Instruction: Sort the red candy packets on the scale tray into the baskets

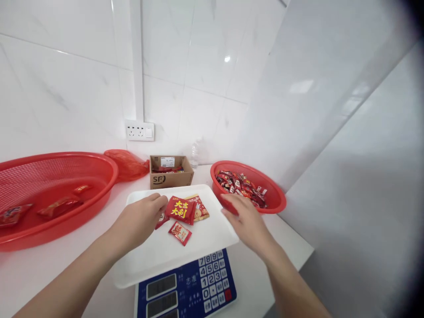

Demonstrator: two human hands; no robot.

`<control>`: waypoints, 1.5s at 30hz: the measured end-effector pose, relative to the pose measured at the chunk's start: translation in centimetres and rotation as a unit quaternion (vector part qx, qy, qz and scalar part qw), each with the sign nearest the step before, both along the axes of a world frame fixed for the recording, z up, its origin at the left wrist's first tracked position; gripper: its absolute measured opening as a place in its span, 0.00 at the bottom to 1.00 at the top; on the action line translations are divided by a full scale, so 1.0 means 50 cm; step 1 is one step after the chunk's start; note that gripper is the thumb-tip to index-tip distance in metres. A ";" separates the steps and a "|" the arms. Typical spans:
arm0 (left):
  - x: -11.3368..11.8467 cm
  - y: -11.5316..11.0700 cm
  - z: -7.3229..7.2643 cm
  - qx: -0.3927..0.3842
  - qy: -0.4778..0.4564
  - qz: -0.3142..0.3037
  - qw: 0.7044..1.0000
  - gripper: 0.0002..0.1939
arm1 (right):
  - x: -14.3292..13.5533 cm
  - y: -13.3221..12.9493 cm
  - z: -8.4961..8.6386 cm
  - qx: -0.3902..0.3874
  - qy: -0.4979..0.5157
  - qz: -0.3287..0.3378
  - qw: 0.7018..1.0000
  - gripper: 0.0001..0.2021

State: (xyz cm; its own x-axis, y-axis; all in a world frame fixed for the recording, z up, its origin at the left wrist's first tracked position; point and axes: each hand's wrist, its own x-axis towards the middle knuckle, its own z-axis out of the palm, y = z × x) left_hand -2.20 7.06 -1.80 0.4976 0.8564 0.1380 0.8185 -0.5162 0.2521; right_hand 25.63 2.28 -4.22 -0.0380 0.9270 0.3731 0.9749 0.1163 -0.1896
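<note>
My left hand [142,219] is over the left part of a white tray [149,265], its fingers curled together. Whatever those fingers may hold is hidden. Right beside them lies a red snack packet with yellow lettering [180,209], overlapping a red and gold packet [199,208]. A small red packet [162,220] peeks out from under the hand, and a red and white packet [180,232] lies nearer me. At the tray's right edge my right hand [248,221] is open with fingers apart, partly in front of a red basin [276,198]; no object shows in it.
The tray sits on a blue digital scale [185,287]. Several small packets [241,187] fill the red basin. A large red basket [99,176] with a few packets stands left. Behind are a red plastic bag [127,165], a cardboard box [172,179] and a clear bottle [195,154].
</note>
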 end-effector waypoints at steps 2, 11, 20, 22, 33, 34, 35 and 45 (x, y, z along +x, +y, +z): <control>-0.010 0.007 -0.007 0.007 0.019 0.006 1.000 0.14 | 0.059 0.004 -0.017 -0.020 -0.031 -0.066 0.997 0.22; 0.016 0.001 -0.070 -0.045 0.019 -0.079 0.996 0.33 | 0.167 -0.020 -0.036 -0.139 -0.158 -0.170 0.963 0.22; 0.034 0.009 -0.066 -0.071 0.073 -0.116 0.988 0.30 | 0.130 -0.102 0.000 -0.250 -0.089 -0.090 0.960 0.22; 0.031 0.012 -0.067 -0.066 0.077 -0.111 0.989 0.31 | 0.142 -0.103 0.020 -0.275 -0.010 -0.028 0.961 0.25; 0.012 -0.051 -0.086 -0.001 0.005 -0.181 0.983 0.30 | 0.171 -0.032 -0.024 -0.302 0.041 -0.020 0.952 0.23; 0.000 -0.053 -0.091 0.005 0.008 -0.181 0.984 0.30 | 0.168 -0.034 -0.029 -0.293 0.042 -0.025 0.955 0.21; -0.014 -0.053 -0.095 0.011 0.011 -0.175 0.984 0.30 | 0.166 -0.035 -0.032 -0.285 0.046 -0.028 0.957 0.19; -0.073 -0.056 -0.044 -0.033 0.065 -0.095 0.993 0.31 | 0.138 -0.004 0.036 -0.130 0.092 -0.070 0.985 0.11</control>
